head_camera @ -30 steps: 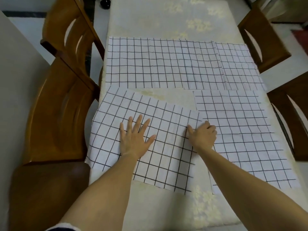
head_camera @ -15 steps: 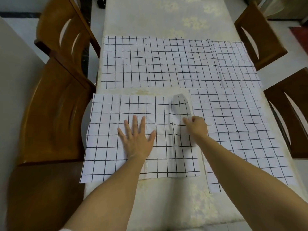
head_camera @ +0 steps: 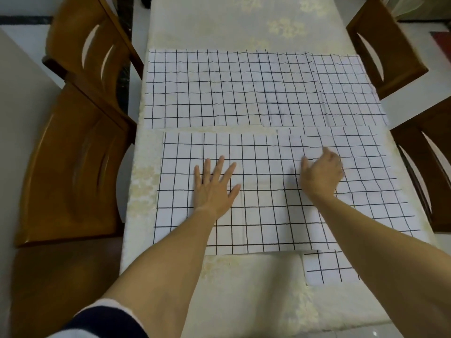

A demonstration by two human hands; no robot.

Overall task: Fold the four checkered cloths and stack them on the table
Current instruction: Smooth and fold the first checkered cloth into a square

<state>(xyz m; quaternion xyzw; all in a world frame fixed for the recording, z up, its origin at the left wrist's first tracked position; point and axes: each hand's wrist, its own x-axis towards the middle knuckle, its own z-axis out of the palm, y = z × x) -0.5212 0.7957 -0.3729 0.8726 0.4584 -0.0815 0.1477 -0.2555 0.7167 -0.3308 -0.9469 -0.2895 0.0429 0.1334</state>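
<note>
A white cloth with black check lines (head_camera: pixel 263 215) lies by the front edge of the pale yellow tabletop (head_camera: pixel 244 289). Its right side lies over a second checkered cloth (head_camera: pixel 366 172). A third cloth (head_camera: pixel 219 89) and a fourth cloth (head_camera: pixel 346 89) lie behind. The left hand (head_camera: pixel 214 186) lies flat on the first, fingers spread. The blurry right hand (head_camera: pixel 319 174) curls at its right side. I cannot tell if it pinches.

Right hand (head_camera: pixel 321 174) blurred, its grip unclear
</note>
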